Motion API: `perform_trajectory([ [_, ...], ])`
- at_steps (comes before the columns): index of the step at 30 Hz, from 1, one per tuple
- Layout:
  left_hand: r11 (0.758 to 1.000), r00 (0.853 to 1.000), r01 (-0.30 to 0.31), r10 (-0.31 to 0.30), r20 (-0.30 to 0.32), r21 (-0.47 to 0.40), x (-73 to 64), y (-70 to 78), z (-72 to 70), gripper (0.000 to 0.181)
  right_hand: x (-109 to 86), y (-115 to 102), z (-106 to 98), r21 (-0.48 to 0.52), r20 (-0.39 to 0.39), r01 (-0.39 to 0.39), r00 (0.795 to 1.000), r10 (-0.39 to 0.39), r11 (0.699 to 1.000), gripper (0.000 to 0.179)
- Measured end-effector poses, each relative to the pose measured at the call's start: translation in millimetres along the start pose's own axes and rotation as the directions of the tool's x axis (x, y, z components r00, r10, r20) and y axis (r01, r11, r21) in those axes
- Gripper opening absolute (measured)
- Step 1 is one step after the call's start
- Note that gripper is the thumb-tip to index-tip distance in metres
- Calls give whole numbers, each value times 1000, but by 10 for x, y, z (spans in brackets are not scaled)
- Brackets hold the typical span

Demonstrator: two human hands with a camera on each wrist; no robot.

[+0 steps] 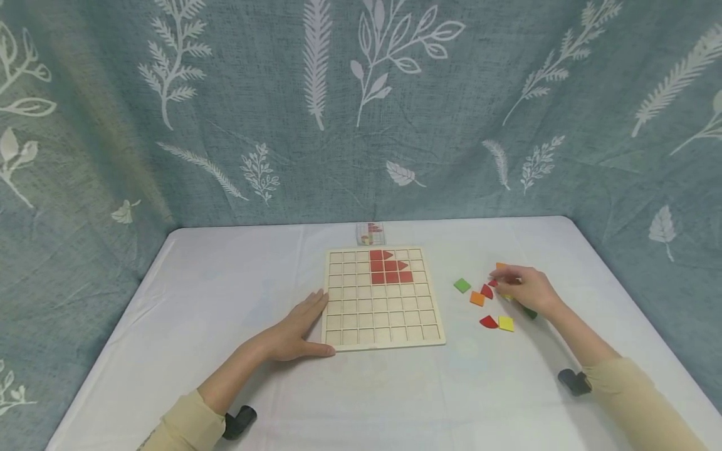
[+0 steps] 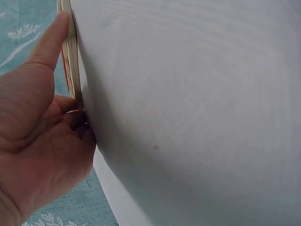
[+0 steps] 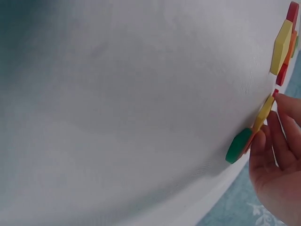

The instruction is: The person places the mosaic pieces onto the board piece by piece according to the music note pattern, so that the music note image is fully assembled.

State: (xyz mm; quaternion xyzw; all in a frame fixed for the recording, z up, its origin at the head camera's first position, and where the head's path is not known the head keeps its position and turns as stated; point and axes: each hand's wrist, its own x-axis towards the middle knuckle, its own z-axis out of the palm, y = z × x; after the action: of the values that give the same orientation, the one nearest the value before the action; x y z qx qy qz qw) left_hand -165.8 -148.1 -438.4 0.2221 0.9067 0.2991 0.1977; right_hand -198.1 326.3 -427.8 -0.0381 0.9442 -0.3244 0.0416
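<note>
A wooden grid board (image 1: 350, 321) lies on the white table, with several red square tiles (image 1: 392, 276) and pointed red tiles (image 1: 403, 265) in its far rows. My left hand (image 1: 296, 327) rests along the board's left side, fingers straight, thumb at the near left corner; in the left wrist view the thumb lies along the board's edge (image 2: 73, 56). Right of the board, my right hand (image 1: 530, 288) is low among loose tiles. Its thumb and forefinger pinch a small red tile (image 1: 493, 283), partly hidden by the fingers. Beneath the hand are a yellow tile (image 3: 264, 113) and a green one (image 3: 239, 146).
Between board and right hand lie a green tile (image 1: 462, 285), an orange tile (image 1: 477, 299) and a red quarter-round (image 1: 487, 291). Nearer are another red quarter-round (image 1: 489, 322) and a yellow square (image 1: 506, 324). A picture card (image 1: 370, 234) lies behind the board, before the curtain (image 1: 338, 169).
</note>
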Motion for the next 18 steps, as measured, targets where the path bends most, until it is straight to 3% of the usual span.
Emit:
perform_trajectory([
  [10,1000,1000,-17,17,0,-7,-18,24,-9,106,24,20,8,-33,-1,25,1000,-25,999,29],
  [18,1000,1000,-22,22,1,-15,-16,0,-5,107,43,14,47,-5,-55,29,998,-29,1000,33],
])
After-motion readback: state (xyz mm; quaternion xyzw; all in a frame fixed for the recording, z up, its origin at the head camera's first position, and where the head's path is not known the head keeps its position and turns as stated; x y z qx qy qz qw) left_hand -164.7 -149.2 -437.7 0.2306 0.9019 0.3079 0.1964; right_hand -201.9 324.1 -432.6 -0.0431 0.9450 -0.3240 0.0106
